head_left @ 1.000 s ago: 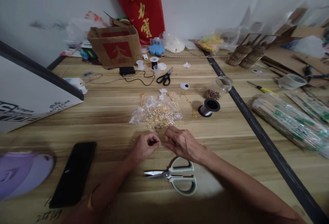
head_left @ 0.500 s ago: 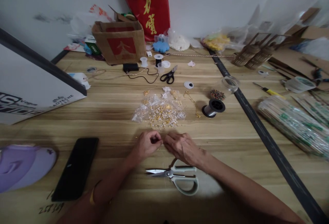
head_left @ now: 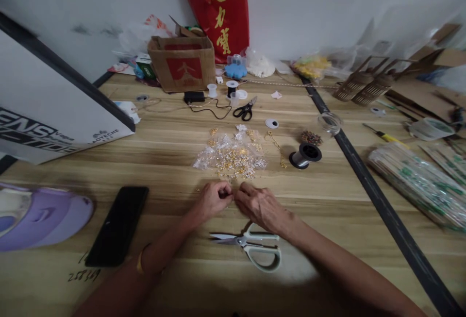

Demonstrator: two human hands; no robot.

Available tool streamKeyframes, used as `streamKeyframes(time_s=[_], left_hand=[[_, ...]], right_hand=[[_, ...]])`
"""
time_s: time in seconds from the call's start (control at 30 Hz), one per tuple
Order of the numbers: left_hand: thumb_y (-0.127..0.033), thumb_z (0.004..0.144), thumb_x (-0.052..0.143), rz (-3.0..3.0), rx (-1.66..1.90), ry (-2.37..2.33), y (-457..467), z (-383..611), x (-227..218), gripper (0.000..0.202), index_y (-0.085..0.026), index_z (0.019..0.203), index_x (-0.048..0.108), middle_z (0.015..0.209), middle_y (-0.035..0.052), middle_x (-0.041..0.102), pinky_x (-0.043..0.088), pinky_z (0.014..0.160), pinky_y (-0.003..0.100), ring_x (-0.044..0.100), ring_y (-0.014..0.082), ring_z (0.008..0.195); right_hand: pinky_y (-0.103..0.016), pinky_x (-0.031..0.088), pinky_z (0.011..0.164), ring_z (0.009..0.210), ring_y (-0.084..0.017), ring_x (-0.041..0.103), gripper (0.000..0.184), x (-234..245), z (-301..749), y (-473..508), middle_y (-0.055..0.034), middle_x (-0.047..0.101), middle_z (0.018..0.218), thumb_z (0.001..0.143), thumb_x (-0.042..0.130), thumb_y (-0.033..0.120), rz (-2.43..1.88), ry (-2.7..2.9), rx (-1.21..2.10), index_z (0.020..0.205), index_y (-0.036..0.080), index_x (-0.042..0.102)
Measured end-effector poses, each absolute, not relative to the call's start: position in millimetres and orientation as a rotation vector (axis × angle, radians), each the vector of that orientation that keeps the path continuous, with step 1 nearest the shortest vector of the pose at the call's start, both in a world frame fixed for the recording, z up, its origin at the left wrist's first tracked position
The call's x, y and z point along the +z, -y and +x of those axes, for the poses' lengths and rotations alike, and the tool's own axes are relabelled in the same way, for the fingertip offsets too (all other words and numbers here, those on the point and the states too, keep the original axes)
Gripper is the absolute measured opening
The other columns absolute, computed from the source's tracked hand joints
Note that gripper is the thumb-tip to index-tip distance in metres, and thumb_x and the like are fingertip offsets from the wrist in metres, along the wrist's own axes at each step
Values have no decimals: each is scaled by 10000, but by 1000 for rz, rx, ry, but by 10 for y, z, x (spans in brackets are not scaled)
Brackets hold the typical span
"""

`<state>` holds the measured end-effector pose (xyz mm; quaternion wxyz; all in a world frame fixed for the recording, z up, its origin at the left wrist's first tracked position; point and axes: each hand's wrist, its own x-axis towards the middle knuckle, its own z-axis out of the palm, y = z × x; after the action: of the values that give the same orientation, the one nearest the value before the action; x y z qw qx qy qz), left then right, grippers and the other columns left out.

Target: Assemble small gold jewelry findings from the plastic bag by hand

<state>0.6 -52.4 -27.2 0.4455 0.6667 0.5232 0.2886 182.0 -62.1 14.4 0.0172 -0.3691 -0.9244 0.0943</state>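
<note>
My left hand (head_left: pixel 215 198) is closed in a pinch, thumb against fingertips, over the wooden table. Close beside it, my right hand (head_left: pixel 259 204) has its fingers pressed together and bent downward. Whatever lies between the fingertips is too small to make out. Just beyond both hands spreads a pile of small gold and silver jewelry findings (head_left: pixel 236 159), partly in clear plastic bags (head_left: pixel 204 156). Scissors with pale green handles (head_left: pixel 262 261) lie below my right hand, blades pointing left. A thin gold chain (head_left: pixel 279 151) rests right of the pile, next to a spool of silver wire (head_left: pixel 305 156).
A black phone (head_left: pixel 117 225) and a purple visor cap (head_left: pixel 54 215) lie at left, near a large white box (head_left: pixel 61 113). Black-handled scissors (head_left: pixel 244 111) and a paper bag (head_left: pixel 182 64) are farther back. Bagged sticks (head_left: pixel 418 178) lie at right, past a dark strip (head_left: pixel 378 195).
The view has shifted slightly, so the table's things appear a little farther right. Both hands stay close together with fingers pinched; their grip looks much the same.
</note>
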Motion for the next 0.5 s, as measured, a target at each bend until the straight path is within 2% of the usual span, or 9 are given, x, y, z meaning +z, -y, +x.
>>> streamKeyframes(time_s=[0.27, 0.5], left_hand=[[-114, 642, 546, 1571, 726, -1261, 527, 22, -174, 38, -129, 616, 569, 522, -34, 507, 342, 488, 173, 433, 73, 502], [-116, 644, 553, 1553, 726, -1249, 518, 16, -178, 50, -131, 597, 552, 511, -38, 489, 341, 489, 174, 431, 74, 500]], right_hand=[[-223, 355, 594, 780, -139, 573, 158, 67, 1785, 626, -56, 581, 932, 942, 437, 235, -1262, 2779, 396, 1027, 172, 554], [-213, 325, 563, 674, -108, 544, 129, 36, 1816, 610, -37, 568, 871, 940, 432, 177, -1211, 2748, 409, 974, 173, 557]])
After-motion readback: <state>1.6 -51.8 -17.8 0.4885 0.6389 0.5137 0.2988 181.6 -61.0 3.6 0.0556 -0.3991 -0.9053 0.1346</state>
